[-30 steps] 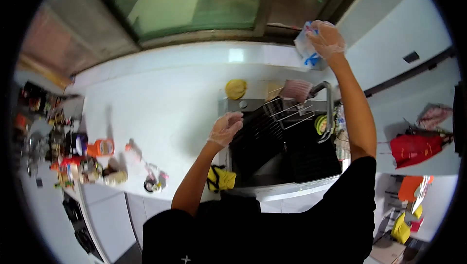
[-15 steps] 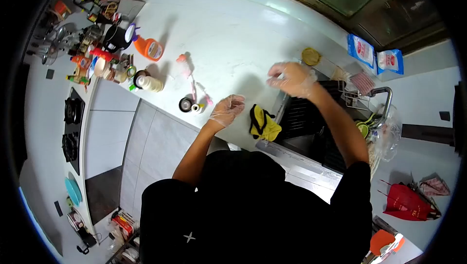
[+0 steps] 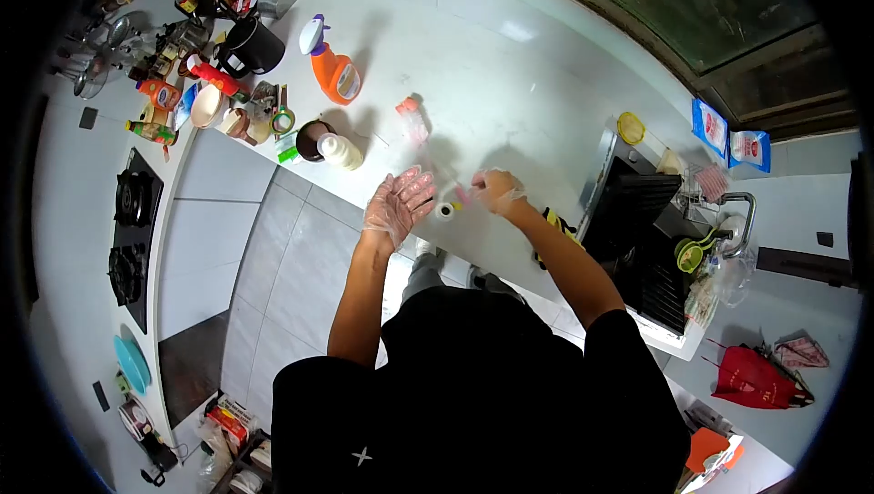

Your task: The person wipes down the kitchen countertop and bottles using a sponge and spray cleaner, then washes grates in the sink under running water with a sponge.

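The clear-gloved left hand [image 3: 399,206] spreads empty while the clear-gloved right hand [image 3: 498,192] curls its fingers — hold unclear — near the slender pink-and-clear plastic stick [image 3: 416,125] on the white countertop [image 3: 496,66], where a light pinch should suit.

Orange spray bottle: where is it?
In the head view, the orange spray bottle is upper left on the white counter, just right of the black jug.
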Demonstrator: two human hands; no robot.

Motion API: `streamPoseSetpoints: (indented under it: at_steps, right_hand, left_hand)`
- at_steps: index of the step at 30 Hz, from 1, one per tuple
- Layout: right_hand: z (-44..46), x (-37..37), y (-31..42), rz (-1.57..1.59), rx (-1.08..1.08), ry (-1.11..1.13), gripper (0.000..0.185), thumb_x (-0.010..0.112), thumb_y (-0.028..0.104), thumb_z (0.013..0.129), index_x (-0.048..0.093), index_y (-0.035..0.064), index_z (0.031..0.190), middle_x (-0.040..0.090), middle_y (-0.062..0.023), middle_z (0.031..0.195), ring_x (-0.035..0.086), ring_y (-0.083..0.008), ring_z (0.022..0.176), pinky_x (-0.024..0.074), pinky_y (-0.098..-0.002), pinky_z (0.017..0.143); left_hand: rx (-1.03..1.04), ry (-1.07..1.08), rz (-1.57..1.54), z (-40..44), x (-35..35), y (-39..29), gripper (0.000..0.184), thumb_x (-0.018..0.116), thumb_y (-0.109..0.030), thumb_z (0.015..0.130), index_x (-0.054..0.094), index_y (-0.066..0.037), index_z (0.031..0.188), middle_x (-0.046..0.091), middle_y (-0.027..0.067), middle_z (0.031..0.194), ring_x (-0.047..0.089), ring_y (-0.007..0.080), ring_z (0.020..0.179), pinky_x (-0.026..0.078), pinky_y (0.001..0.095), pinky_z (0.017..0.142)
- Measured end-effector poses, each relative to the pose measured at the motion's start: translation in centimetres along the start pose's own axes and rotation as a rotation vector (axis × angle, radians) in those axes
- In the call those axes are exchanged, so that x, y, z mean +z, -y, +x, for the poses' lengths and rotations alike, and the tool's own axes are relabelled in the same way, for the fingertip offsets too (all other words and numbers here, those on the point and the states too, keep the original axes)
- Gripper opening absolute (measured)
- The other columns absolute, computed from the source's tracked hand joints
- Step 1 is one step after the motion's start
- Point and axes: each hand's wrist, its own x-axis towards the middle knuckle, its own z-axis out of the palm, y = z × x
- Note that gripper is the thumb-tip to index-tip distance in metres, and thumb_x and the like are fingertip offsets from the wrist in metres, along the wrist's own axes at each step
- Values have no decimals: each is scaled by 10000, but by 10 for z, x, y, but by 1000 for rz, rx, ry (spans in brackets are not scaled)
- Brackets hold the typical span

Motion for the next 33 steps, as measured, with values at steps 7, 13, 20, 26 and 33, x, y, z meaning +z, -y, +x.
streamPoseSetpoints:
  at_steps: [7,13,20,26,33]
  right_hand:
    - [28,40,26,-153,135,46,298,668,368,778,714,116,930,705,-127,957,674,-316,907,525,-434,798]
    - [38,47,15,-164,149,-88,251,660,311,795,708,133,966,715,-120,890,680,-323,853,531,-431,761]
    - [14,-42,4,336,276,-293,322,670,336,866,685,40,991,704,-87,780,668,-183,674,536,-335,669]
    - [-7,-98,-65,1060,332,-463,225,673,173,908,645,0,1049,659,-60,753,594,-113,603,472,-256,520]
    - [-28,-185,-178,1230,397,-907,196,677,144,911,639,10,1049,638,-40,727,552,-100,548,451,-243,480]
  left_hand:
    - [37,-151,576,45,-24,-34,502,373,-436,1023,559,-36,1262,659,136,1175,640,287,1040,499,418,911]
    - [277,-50,1939,100,-34,-45,486,565,-458,892,631,-88,1199,696,142,1078,661,308,958,509,360,852]
    - [-109,-166,2194,149,-1,-25,577,665,-474,788,614,-174,1278,632,80,1283,624,254,1146,499,385,963]
    - [-49,-169,2188,201,-33,-4,307,694,-237,772,709,-59,1022,725,147,999,709,250,946,553,358,859]
    - [273,-82,1570,192,139,14,234,677,-251,878,709,-19,884,695,98,679,681,186,626,520,356,593]
